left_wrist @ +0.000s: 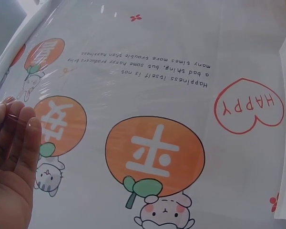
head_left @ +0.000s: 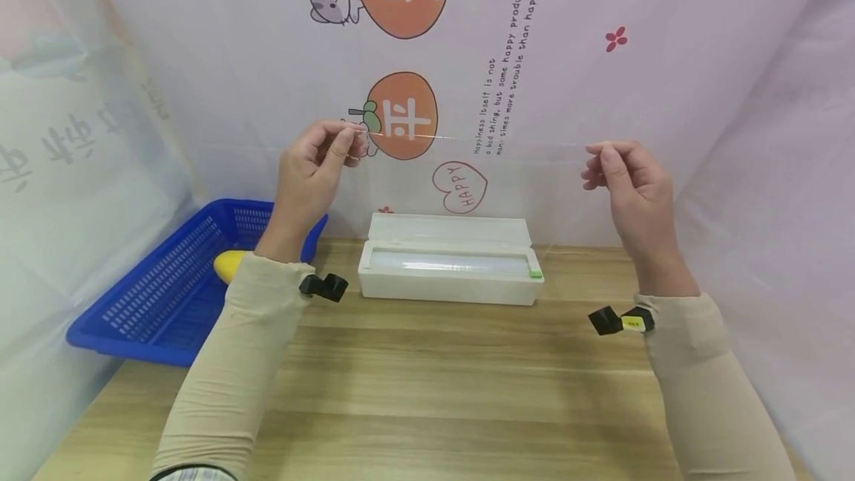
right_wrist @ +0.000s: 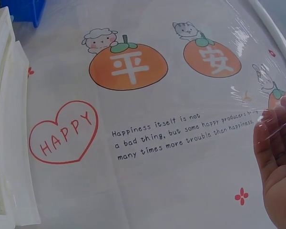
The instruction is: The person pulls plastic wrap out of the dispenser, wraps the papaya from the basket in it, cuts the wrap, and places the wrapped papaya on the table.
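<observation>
A sheet of clear cling film is stretched between my two raised hands, its upper edge showing as a thin bright line in the head view. My left hand pinches one corner between thumb and fingers. The other corner is pinched by my right hand at about the same height. Glints and creases mark the film in the right wrist view. Below and beyond the hands, a white cling film box stands on the table with its lid raised, and a film roll shows inside.
At the left sits a blue plastic basket with a smooth yellow object in it, partly hidden by my left arm. A printed white sheet hangs behind the wooden table, and pale sheets flank both sides.
</observation>
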The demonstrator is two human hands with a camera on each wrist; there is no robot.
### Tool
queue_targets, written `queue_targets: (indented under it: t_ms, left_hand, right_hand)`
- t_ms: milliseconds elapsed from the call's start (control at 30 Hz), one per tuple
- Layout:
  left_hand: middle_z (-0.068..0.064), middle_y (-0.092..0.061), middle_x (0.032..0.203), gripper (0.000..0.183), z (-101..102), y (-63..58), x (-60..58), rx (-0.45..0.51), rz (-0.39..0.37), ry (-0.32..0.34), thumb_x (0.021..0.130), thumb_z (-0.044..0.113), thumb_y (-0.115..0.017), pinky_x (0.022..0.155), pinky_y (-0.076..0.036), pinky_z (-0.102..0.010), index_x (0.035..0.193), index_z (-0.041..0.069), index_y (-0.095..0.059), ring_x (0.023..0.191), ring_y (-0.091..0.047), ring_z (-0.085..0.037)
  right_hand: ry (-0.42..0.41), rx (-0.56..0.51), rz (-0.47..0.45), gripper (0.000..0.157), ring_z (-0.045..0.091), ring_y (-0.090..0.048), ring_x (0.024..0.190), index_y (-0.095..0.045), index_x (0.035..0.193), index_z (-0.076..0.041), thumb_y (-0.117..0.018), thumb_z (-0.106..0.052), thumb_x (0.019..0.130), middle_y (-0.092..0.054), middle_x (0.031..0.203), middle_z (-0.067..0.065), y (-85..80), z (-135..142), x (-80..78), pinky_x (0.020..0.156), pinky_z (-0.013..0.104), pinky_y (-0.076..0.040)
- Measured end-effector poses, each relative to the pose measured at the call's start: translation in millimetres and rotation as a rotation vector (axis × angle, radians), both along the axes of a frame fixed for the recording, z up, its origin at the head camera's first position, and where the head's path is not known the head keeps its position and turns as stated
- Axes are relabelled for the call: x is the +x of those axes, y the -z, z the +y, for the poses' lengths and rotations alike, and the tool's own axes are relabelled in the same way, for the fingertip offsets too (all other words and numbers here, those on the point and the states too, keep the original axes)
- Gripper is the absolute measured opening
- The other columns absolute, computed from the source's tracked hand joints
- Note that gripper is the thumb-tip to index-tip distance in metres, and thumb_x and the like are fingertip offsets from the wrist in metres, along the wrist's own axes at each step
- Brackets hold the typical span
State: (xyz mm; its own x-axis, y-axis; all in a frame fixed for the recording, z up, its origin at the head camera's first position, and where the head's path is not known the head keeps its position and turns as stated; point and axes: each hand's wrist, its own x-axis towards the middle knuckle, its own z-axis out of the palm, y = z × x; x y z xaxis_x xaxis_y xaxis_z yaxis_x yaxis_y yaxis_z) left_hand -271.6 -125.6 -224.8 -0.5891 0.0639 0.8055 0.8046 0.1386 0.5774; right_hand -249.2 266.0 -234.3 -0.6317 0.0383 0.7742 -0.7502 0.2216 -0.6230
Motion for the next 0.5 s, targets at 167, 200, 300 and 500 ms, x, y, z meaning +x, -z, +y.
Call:
queue_targets:
  t_ms: [167,200,300,500]
  left_hand:
    - [-0.019,-0.068,0.097,0.023,-0.3,-1.4,2.2,0.002,-0.002,-0.003,0.105,0.010,-0.053,0.076,-0.055,-0.025,0.113,-0.007,-0.065,0.086,-0.065,-0.023]
    - [-0.019,-0.068,0.097,0.022,-0.1,-1.9,2.4,0.002,0.000,-0.005,0.105,0.010,-0.053,0.076,-0.055,-0.025,0.113,-0.006,-0.065,0.086,-0.065,-0.024]
    - [-0.019,-0.067,0.097,0.021,0.2,-2.8,3.6,-0.005,0.012,-0.012,0.104,0.010,-0.053,0.076,-0.055,-0.025,0.113,-0.005,-0.066,0.085,-0.065,-0.021]
    - [-0.017,-0.067,0.097,0.022,-2.4,-0.9,6.7,-0.013,0.024,-0.001,0.105,0.009,-0.053,0.079,-0.056,-0.027,0.113,-0.006,-0.066,0.087,-0.065,-0.021]
  right_hand:
    - [-0.011,-0.008,0.006,0.021,0.019,-0.061,0.082,-0.067,0.112,0.007,-0.054,-0.007,0.103,-0.061,0.091,0.013,-2.4,0.1,1.9,0.077,0.019,-0.054]
    - [-0.015,-0.014,0.007,0.021,0.019,-0.061,0.082,-0.067,0.112,0.008,-0.054,-0.007,0.103,-0.061,0.091,0.013,-2.9,0.1,2.2,0.076,0.019,-0.054]
    - [-0.049,-0.046,0.005,0.020,0.019,-0.061,0.082,-0.066,0.112,0.008,-0.054,-0.005,0.103,-0.061,0.091,0.014,-3.6,0.2,2.7,0.076,0.019,-0.055]
    - [-0.148,-0.097,-0.006,0.019,0.021,-0.061,0.081,-0.066,0.111,0.009,-0.054,-0.003,0.102,-0.060,0.090,0.014,-2.7,0.8,6.3,0.074,0.021,-0.056]
